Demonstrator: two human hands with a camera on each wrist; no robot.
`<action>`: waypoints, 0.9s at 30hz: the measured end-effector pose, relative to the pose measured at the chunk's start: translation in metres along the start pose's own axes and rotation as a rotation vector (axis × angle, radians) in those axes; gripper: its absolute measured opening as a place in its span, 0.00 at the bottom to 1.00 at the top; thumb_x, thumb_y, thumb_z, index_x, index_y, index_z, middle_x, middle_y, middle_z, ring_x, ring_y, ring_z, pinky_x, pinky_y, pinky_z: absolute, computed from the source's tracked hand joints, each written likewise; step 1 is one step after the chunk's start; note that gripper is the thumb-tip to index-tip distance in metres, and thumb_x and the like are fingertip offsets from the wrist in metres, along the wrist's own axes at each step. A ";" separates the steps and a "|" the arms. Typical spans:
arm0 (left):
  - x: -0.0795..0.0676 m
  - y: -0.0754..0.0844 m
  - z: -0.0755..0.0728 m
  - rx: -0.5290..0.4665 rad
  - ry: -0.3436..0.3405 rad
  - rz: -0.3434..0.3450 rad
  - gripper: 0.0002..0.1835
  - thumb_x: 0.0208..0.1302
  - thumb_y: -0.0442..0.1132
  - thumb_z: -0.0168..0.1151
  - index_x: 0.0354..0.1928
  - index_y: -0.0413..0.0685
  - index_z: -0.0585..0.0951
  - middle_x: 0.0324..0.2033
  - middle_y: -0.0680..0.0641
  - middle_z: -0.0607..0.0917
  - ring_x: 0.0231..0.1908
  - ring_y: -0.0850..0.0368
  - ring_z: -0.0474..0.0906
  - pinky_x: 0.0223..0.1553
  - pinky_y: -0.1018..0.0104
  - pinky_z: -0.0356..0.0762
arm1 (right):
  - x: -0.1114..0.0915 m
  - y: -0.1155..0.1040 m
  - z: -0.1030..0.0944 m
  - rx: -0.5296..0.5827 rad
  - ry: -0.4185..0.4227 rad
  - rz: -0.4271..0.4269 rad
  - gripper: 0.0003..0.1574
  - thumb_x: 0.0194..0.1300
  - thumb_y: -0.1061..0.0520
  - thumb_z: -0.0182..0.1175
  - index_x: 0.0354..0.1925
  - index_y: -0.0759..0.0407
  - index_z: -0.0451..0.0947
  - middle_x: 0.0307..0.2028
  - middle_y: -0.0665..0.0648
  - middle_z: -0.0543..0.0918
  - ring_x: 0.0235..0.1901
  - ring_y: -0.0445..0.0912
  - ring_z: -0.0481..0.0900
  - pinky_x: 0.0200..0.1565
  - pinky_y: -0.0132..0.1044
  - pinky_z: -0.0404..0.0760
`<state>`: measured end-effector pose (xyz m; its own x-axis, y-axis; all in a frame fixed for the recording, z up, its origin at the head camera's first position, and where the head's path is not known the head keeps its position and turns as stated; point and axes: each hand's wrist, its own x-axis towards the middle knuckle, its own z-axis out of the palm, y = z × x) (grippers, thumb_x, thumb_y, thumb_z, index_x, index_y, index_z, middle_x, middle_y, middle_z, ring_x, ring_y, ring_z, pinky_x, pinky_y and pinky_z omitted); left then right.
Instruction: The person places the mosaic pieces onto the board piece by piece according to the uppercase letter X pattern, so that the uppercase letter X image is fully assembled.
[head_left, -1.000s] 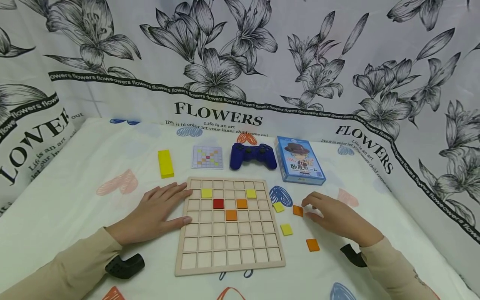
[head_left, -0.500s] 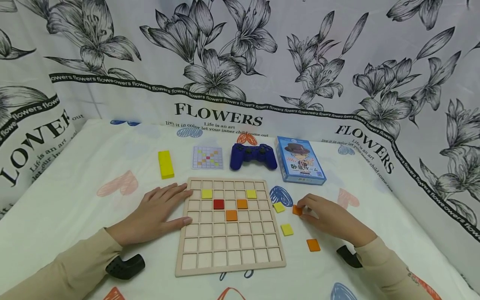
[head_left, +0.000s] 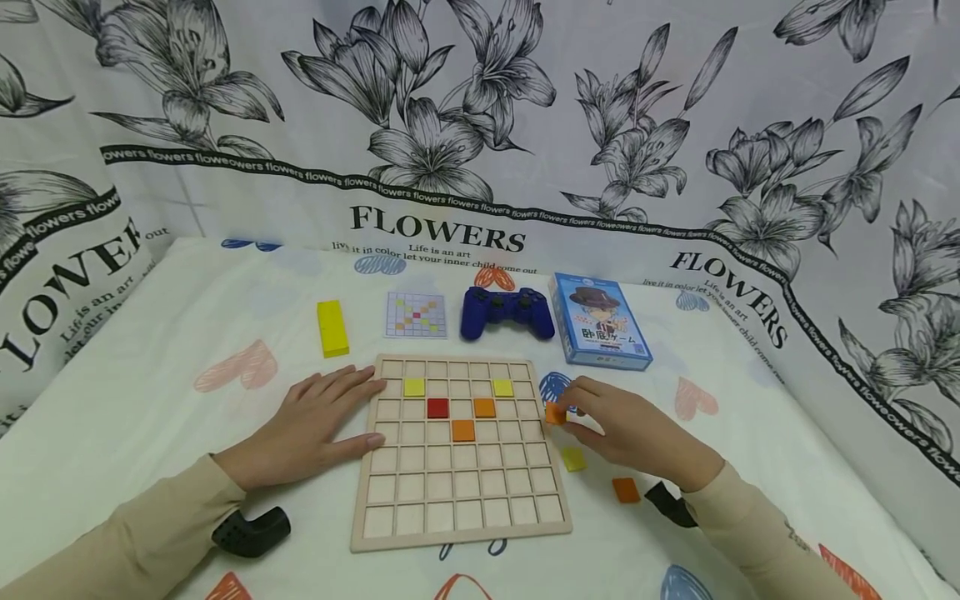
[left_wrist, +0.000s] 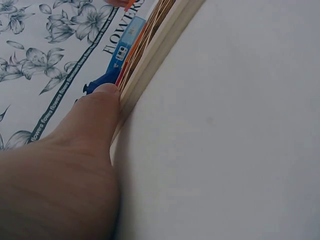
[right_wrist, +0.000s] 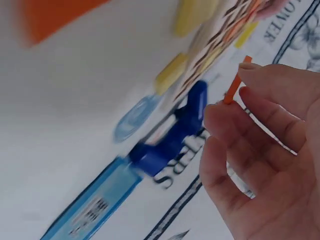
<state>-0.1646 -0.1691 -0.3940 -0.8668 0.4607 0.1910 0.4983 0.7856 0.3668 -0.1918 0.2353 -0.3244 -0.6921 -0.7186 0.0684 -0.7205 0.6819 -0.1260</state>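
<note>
Between thumb and fingertips my right hand pinches an orange square tile, lifted just off the right edge of the wooden grid board. The right wrist view shows that orange tile edge-on. My left hand lies with fingers spread, its fingertips and thumb touching the board's left edge. Set in the board's cells are yellow tiles, a red tile and orange tiles. A loose yellow tile and another orange tile lie right of the board.
Behind the board are a yellow block, a pattern card, a blue game controller and a blue box. Black curved pieces sit by each wrist. Flower-printed fabric rises at the back.
My right hand has taken hold of an orange tile on the cloth, lifted it and carried it left toward the board. My left hand has stayed put.
</note>
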 end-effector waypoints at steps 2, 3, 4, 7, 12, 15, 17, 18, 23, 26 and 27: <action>-0.001 -0.001 -0.001 0.002 0.002 0.003 0.39 0.64 0.67 0.52 0.71 0.54 0.63 0.71 0.45 0.62 0.70 0.41 0.54 0.63 0.39 0.48 | 0.010 -0.009 0.000 -0.006 0.006 -0.062 0.14 0.62 0.54 0.65 0.46 0.45 0.76 0.45 0.41 0.77 0.39 0.38 0.78 0.41 0.30 0.80; -0.001 -0.001 -0.001 0.003 0.003 0.005 0.39 0.64 0.67 0.52 0.71 0.54 0.63 0.71 0.45 0.62 0.70 0.41 0.54 0.63 0.39 0.48 | 0.015 -0.014 0.000 -0.005 0.010 -0.092 0.14 0.62 0.54 0.66 0.46 0.46 0.76 0.45 0.41 0.77 0.39 0.38 0.78 0.41 0.30 0.80; -0.001 -0.001 -0.001 0.003 0.004 0.006 0.39 0.64 0.66 0.52 0.71 0.54 0.63 0.71 0.45 0.62 0.70 0.41 0.54 0.63 0.39 0.48 | 0.020 -0.018 0.000 -0.006 0.013 -0.123 0.13 0.62 0.54 0.66 0.45 0.46 0.76 0.45 0.42 0.77 0.40 0.39 0.78 0.41 0.30 0.79; -0.002 -0.001 -0.002 0.004 0.006 0.009 0.39 0.64 0.66 0.52 0.71 0.54 0.63 0.71 0.45 0.62 0.69 0.41 0.54 0.63 0.39 0.48 | 0.034 -0.032 0.001 -0.005 0.023 -0.216 0.12 0.63 0.54 0.65 0.44 0.47 0.76 0.46 0.43 0.78 0.42 0.39 0.78 0.42 0.30 0.79; -0.002 0.001 -0.003 -0.004 0.009 0.013 0.39 0.64 0.65 0.52 0.71 0.53 0.63 0.70 0.44 0.62 0.69 0.41 0.54 0.63 0.40 0.48 | 0.055 -0.057 0.006 -0.009 0.021 -0.345 0.10 0.65 0.53 0.62 0.45 0.48 0.76 0.47 0.44 0.78 0.44 0.36 0.77 0.45 0.26 0.77; -0.001 0.002 -0.004 -0.007 0.008 0.012 0.39 0.64 0.65 0.53 0.71 0.53 0.63 0.71 0.44 0.62 0.69 0.41 0.54 0.64 0.39 0.48 | 0.065 -0.072 0.010 -0.015 0.016 -0.406 0.09 0.66 0.51 0.61 0.45 0.48 0.77 0.45 0.44 0.79 0.43 0.35 0.77 0.46 0.24 0.76; -0.001 0.002 -0.003 -0.003 0.007 0.009 0.39 0.64 0.65 0.53 0.71 0.52 0.64 0.71 0.44 0.62 0.69 0.41 0.54 0.64 0.39 0.48 | 0.071 -0.080 0.013 -0.022 0.003 -0.430 0.09 0.67 0.50 0.60 0.45 0.49 0.78 0.44 0.44 0.80 0.43 0.35 0.77 0.48 0.23 0.75; -0.001 0.002 -0.004 -0.002 0.007 0.007 0.39 0.64 0.65 0.52 0.71 0.53 0.64 0.71 0.44 0.62 0.70 0.41 0.54 0.64 0.39 0.48 | 0.074 -0.083 0.015 -0.028 0.000 -0.443 0.10 0.67 0.50 0.60 0.45 0.49 0.78 0.43 0.44 0.80 0.42 0.35 0.77 0.49 0.23 0.75; -0.002 0.001 -0.004 -0.002 0.001 0.004 0.39 0.64 0.66 0.51 0.71 0.54 0.63 0.71 0.45 0.62 0.70 0.41 0.54 0.64 0.39 0.48 | 0.080 -0.090 0.024 -0.075 -0.068 -0.438 0.12 0.69 0.48 0.57 0.47 0.49 0.79 0.42 0.43 0.81 0.42 0.35 0.79 0.50 0.24 0.76; -0.001 0.000 -0.004 0.001 -0.002 0.003 0.39 0.64 0.67 0.51 0.71 0.54 0.63 0.71 0.45 0.62 0.70 0.41 0.54 0.64 0.39 0.48 | 0.081 -0.090 0.026 -0.096 -0.090 -0.427 0.12 0.69 0.48 0.56 0.47 0.49 0.79 0.42 0.44 0.81 0.42 0.36 0.79 0.49 0.26 0.76; -0.001 0.000 -0.004 0.003 -0.001 0.002 0.39 0.64 0.67 0.51 0.71 0.54 0.63 0.71 0.45 0.62 0.70 0.41 0.54 0.64 0.39 0.48 | 0.081 -0.090 0.026 -0.098 -0.091 -0.426 0.12 0.69 0.48 0.56 0.47 0.49 0.79 0.42 0.44 0.81 0.41 0.35 0.79 0.49 0.26 0.76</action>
<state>-0.1633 -0.1711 -0.3906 -0.8657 0.4629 0.1905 0.5002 0.7859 0.3635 -0.1820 0.1120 -0.3331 -0.3290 -0.9443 0.0058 -0.9443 0.3289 -0.0109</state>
